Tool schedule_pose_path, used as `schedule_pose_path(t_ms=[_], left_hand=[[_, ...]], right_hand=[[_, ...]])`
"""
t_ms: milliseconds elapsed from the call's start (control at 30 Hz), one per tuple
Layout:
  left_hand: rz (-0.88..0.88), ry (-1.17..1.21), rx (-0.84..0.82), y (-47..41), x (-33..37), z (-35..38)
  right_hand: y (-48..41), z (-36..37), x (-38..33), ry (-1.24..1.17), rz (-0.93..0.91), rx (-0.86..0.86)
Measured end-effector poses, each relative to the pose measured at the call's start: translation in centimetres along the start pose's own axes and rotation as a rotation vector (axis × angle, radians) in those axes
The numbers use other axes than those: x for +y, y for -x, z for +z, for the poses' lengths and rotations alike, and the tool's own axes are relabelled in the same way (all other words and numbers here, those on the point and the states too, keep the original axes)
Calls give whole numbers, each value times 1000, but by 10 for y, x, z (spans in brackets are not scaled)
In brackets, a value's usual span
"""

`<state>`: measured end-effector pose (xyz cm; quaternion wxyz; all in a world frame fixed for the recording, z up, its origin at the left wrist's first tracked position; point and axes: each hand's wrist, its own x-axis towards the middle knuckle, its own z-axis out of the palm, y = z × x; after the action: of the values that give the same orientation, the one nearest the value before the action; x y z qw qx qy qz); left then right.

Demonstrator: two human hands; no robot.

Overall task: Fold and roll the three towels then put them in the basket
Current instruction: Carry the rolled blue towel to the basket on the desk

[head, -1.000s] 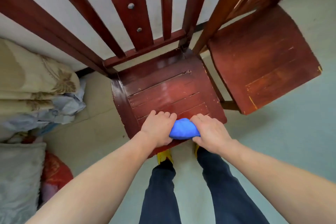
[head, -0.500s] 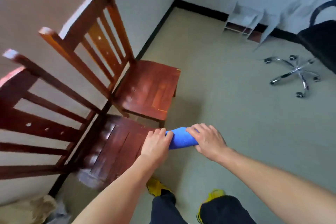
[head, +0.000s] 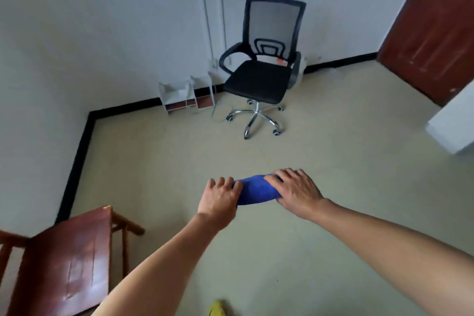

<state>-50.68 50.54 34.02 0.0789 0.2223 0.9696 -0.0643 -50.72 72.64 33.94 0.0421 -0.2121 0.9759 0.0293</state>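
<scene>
A rolled blue towel (head: 256, 191) is held in the air over the floor, in front of me at about waist height. My left hand (head: 220, 199) grips its left end. My right hand (head: 295, 191) covers its right end, fingers wrapped over the top. Only the middle of the roll shows between the two hands. No basket and no other towels are in view.
A red wooden chair (head: 64, 261) stands at the lower left. A black mesh office chair (head: 261, 69) on castors stands by the far wall, with a low white rack (head: 186, 95) to its left. A brown door (head: 433, 28) is at the right, a white block (head: 454, 123) below it.
I have turned right, away from the wooden chairs, carrying the rolled towel off the seat in both hands. The office chair and door have come into view.
</scene>
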Motion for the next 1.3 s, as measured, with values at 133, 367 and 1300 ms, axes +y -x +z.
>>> schedule_pose_path(t_ms=[133,367,1300], left_hand=[[157,-58,71,-101,60,-45],[408,-115,197,-297,157,-101],[990,-167,360,-848,662,-294]], right_hand=[[13,-16,107,10,161,45],[9,-24,291,54,416,116],[101,-26,942,63,1006,196]])
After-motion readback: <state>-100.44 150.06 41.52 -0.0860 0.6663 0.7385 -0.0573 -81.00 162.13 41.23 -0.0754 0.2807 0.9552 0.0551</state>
